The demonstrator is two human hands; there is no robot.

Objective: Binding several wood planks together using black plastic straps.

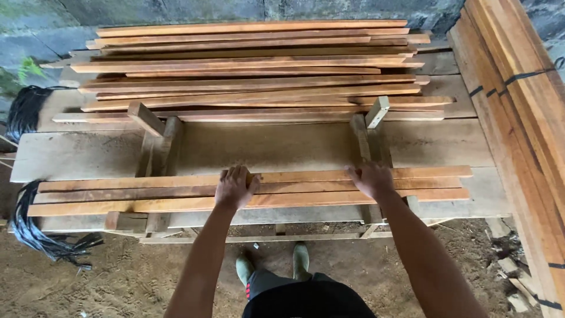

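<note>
Three long reddish wooden slats lie side by side across the near edge of a rough wooden bench. My left hand rests on top of them left of the middle, fingers curled over the far slat. My right hand presses flat on the same slats further right, fingers spread. Neither hand lifts anything. Behind, a large pile of similar slats is stacked in several layers across the far part of the bench.
Two wooden jig blocks stand up from the bench between the near slats and the pile. Strapped bundles of planks lean at the right. Black strap coils hang at the left. Dirt floor and my green boots lie below.
</note>
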